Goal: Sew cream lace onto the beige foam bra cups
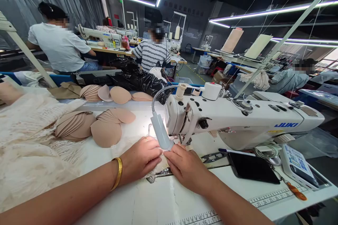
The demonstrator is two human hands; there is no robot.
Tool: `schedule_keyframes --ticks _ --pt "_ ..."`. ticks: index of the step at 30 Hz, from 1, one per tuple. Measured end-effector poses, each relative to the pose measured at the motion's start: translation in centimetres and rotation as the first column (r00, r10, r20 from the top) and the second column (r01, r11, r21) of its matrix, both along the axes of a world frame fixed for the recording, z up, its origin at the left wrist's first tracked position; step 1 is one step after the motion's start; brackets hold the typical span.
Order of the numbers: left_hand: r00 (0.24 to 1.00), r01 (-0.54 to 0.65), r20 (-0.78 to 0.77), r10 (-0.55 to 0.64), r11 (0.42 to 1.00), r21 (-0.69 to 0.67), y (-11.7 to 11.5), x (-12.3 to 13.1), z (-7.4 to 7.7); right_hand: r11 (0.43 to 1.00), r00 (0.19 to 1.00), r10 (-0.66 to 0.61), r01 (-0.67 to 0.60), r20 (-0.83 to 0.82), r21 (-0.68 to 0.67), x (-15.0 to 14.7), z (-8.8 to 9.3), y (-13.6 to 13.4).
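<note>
Front: bare table open up to left hand and right hand. Left: lace pile, cup stacks block sideways passage. Behind: lamp, sewing machine overhang closely. Right: snips, phone, control panel, screwdriver crowd surface; narrow bare strip along table edge.

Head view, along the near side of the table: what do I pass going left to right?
Lace fabric → beige cup stack → left hand → right hand → thread snips → black phone → control panel.
</note>
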State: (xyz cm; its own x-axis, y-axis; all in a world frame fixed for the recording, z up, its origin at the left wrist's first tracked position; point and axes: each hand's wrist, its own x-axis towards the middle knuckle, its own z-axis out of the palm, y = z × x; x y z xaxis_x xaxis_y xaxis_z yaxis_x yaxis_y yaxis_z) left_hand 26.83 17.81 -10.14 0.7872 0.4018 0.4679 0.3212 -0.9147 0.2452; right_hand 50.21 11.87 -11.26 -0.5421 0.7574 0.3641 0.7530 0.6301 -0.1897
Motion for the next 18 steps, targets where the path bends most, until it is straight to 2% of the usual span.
schedule_keyframes --ticks 8,18 --pt "1.0 -0.009 -0.015 0.01 1.0 0.022 0.76 0.76 0.26 0.998 0.999 -0.048 0.049 -0.016 0.036 0.34 -0.6 0.27" --pt "0.999 -0.03 -0.018 0.031 0.999 0.011 0.58 0.74 0.28 0.999 1.0 -0.019 0.019 -0.002 0.047 0.63 -0.34 0.14"
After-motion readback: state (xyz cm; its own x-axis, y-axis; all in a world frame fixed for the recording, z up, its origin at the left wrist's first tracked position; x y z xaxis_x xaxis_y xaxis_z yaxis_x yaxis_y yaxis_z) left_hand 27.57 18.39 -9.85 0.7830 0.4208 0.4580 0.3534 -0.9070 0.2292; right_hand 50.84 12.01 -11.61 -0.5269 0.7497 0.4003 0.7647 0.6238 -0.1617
